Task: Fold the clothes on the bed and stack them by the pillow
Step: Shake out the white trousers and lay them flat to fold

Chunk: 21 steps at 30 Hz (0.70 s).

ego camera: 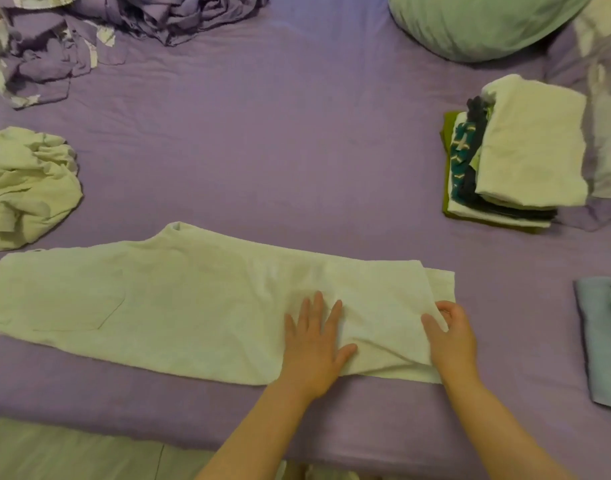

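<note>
Under both hands lies one pale garment (pixel 179 306), spread along the bed's (pixel 262 150) near edge. The left hand (pixel 314 344) presses it flat, fingers straight; the right hand (pixel 451 336) pinches its end. One folded stack (pixel 519 157) sits beyond the right hand, beside one pillow (pixel 481 22).

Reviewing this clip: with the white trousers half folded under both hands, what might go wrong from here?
The right hand pinches only the top layer at the white trousers hem; the layers may slide apart and fold crooked. The left hand presses beside a crease, which could get folded in. The folded stack by the pillow already leans, so another piece may tip it.
</note>
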### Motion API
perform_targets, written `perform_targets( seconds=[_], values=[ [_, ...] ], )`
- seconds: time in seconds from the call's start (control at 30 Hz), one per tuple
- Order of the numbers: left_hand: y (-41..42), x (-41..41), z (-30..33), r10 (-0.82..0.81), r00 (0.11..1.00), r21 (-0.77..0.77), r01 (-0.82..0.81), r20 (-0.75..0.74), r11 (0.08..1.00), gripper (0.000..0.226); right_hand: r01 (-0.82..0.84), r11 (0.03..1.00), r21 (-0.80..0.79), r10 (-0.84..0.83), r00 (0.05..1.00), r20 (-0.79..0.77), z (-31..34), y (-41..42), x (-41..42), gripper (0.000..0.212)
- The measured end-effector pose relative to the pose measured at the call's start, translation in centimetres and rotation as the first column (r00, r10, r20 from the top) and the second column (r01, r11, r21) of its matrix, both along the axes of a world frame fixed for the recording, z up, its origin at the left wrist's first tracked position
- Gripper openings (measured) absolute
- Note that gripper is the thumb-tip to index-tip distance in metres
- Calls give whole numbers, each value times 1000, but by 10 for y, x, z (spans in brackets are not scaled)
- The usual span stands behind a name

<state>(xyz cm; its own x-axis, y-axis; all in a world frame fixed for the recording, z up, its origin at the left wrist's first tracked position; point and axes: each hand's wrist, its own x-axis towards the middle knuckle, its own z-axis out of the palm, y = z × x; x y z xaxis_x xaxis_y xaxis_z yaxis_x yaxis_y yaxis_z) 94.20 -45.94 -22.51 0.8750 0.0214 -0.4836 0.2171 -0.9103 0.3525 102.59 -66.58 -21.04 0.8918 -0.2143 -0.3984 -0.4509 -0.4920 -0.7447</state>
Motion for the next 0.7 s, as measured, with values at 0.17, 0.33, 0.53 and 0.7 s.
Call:
perform_targets(
  seconds=[0.17, 0.33, 0.53, 0.7],
  values=[
    [-47, 2, -17, -103, 985, 83, 115, -137, 990, 71, 29, 1000, -13, -30, 993, -114, -15, -53, -11, 32],
    [-65, 7, -31, -95, 973, 77, 113, -212, 991, 69, -42, 990, -138, 29, 995, -95, -33, -62, -20, 27],
    [-72, 16, -34, -153, 936, 64, 182, -317, 981, 74, -222, 947, -233, 175, 963, -206, -42, -61, -11, 53],
    [-71, 24, -24, -260, 912, 46, 289, -318, 956, 70, -295, 951, -94, 293, 955, -37, -32, -50, 23, 68]
  ],
)
